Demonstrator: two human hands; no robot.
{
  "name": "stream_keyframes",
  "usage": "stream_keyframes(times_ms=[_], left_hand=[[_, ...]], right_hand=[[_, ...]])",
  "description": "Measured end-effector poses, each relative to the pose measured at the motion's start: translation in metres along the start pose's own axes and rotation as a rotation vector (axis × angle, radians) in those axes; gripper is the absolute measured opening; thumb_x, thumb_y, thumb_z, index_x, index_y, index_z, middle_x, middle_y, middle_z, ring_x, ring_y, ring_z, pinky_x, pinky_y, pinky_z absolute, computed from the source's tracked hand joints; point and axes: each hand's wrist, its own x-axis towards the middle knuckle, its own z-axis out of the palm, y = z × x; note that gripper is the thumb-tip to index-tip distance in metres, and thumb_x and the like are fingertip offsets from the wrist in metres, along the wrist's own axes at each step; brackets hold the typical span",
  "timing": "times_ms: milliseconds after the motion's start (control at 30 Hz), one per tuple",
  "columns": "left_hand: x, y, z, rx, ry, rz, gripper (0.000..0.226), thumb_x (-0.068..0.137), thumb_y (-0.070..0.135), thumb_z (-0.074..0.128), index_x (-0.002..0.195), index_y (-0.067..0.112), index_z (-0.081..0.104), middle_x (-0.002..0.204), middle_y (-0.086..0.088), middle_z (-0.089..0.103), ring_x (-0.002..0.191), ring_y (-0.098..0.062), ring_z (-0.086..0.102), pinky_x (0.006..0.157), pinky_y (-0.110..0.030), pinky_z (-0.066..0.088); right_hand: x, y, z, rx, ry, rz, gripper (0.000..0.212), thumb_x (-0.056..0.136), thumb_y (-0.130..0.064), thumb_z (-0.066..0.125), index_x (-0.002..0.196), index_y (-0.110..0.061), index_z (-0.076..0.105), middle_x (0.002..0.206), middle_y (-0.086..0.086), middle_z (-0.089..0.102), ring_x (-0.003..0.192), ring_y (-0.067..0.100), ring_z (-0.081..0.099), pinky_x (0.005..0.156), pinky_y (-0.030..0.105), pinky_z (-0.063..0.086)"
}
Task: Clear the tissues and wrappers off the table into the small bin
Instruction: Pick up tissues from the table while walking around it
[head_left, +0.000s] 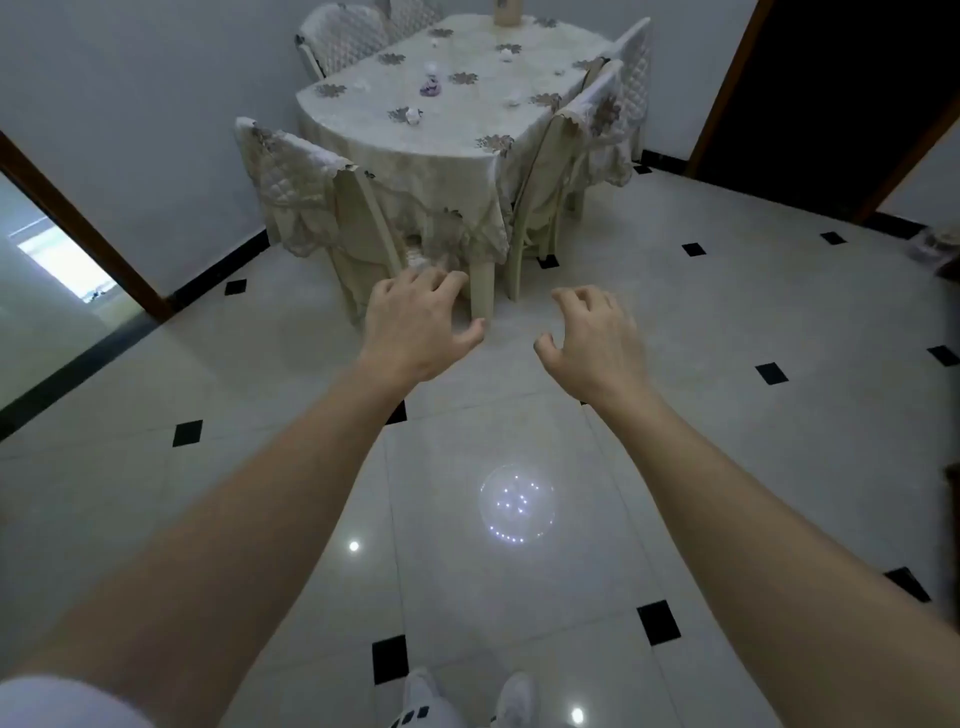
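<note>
Nothing looks cleared yet: crumpled tissues (413, 115) and a purple wrapper (430, 86) lie scattered on the table (415, 150) at twelve o'clock, and no small bin can be made out. The left hand (415, 332) and right hand (592, 338) hang over the floor (727, 364), fingers (441, 283) loosely spread and curled, holding nothing, the litter well apart from them toward twelve o'clock.

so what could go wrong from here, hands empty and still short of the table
No small bin is in view, so it may need finding first. The pale crumpled tissues blend into the cream floral tablecloth and could be missed. Covered chairs crowd the table's sides, hampering reach to far scraps. Both the left hand and right hand are empty.
</note>
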Motion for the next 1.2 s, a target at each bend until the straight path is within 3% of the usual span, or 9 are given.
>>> stream_keyframes(times_ms=[533, 867, 1200], left_hand=[[0.068, -0.011, 0.033, 0.005, 0.019, -0.032, 0.059, 0.084, 0.061, 0.044, 0.129, 0.024, 0.050, 0.127, -0.002, 0.060, 0.119, -0.026, 0.051, 0.097, -0.045, 0.040], [0.205, -0.079, 0.075, -0.044, 0.026, -0.035, 0.060, 0.082, 0.061, 0.042, 0.129, 0.026, 0.053, 0.125, 0.002, 0.062, 0.115, -0.024, 0.055, 0.094, -0.044, 0.042], [0.339, -0.137, 0.112, -0.069, 0.014, -0.002, 0.057, 0.081, 0.061, 0.045, 0.126, 0.027, 0.055, 0.123, 0.002, 0.063, 0.114, -0.023, 0.055, 0.095, -0.043, 0.043]], right_hand=[[0.080, 0.018, 0.021, -0.015, 0.034, -0.066, 0.055, 0.085, -0.040, 0.052, 0.135, -0.017, 0.049, 0.127, 0.008, 0.056, 0.121, 0.026, 0.048, 0.097, 0.043, 0.041], [0.224, 0.009, 0.061, -0.031, 0.050, -0.046, 0.044, 0.083, -0.035, 0.057, 0.122, -0.016, 0.056, 0.115, 0.006, 0.060, 0.112, 0.025, 0.051, 0.088, 0.039, 0.043], [0.361, 0.010, 0.101, -0.042, 0.029, 0.006, 0.050, 0.083, -0.035, 0.057, 0.129, -0.017, 0.055, 0.121, 0.007, 0.059, 0.117, 0.027, 0.051, 0.090, 0.041, 0.043]])
